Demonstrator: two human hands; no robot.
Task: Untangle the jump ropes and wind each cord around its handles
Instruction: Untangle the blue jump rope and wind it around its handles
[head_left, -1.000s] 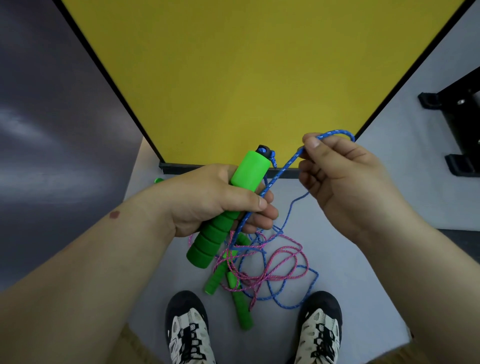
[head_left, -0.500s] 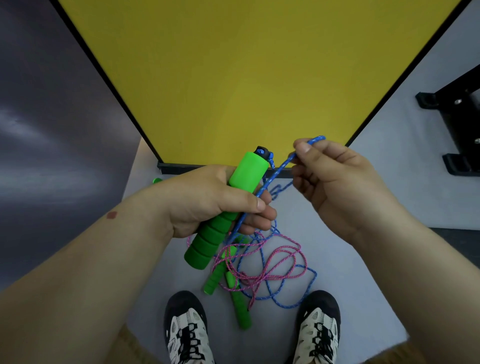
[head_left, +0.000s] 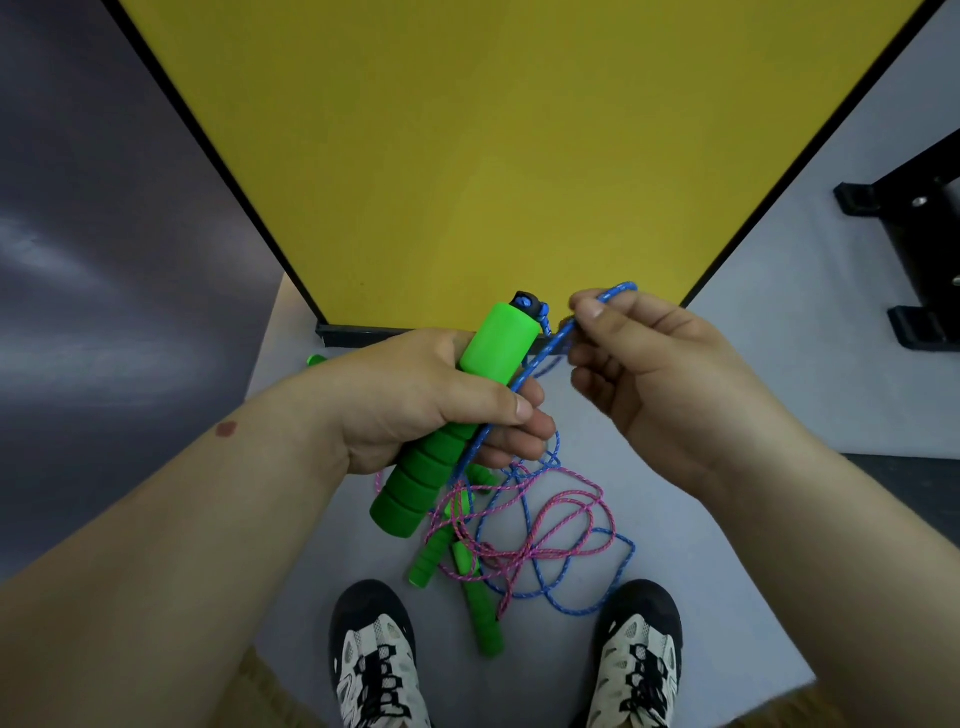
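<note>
**Blue cord pinched tight, the rest a heap on the floor**

So the left hand (head_left: 415, 400) is wrapped around a fat green foam handle (head_left: 447, 415), fingers closed on it with the thumb laid across the front. The handle sits tilted, its black-and-blue cap (head_left: 525, 302) pointing up and away, the ribbed end sticking out below the palm. The blue cord (head_left: 519, 382) comes out of that cap, and a stretch of it runs along the right side of the handle, tucked under the left thumb and fingers.

The right hand (head_left: 670, 379) is just beside it, up near the cap. Its thumb and forefinger pinch the blue cord, with a little loop poking out above the knuckles; the other fingers curl loosely underneath.

Below the hands, on the pale grey floor (head_left: 727, 545), is the messy part: a pink cord (head_left: 545, 530) and more blue cord looped over each other in a tangle. Two slimmer green handles (head_left: 483, 613) lie in that tangle, between the person's two black-and-white shoes (head_left: 376, 654). Another bit of green (head_left: 315, 359) peeks out behind the left wrist; can't tell what it is.

A big yellow panel (head_left: 493, 156) with a black edge stands straight ahead, and a black frame (head_left: 914, 249) sits off to the right.
</note>
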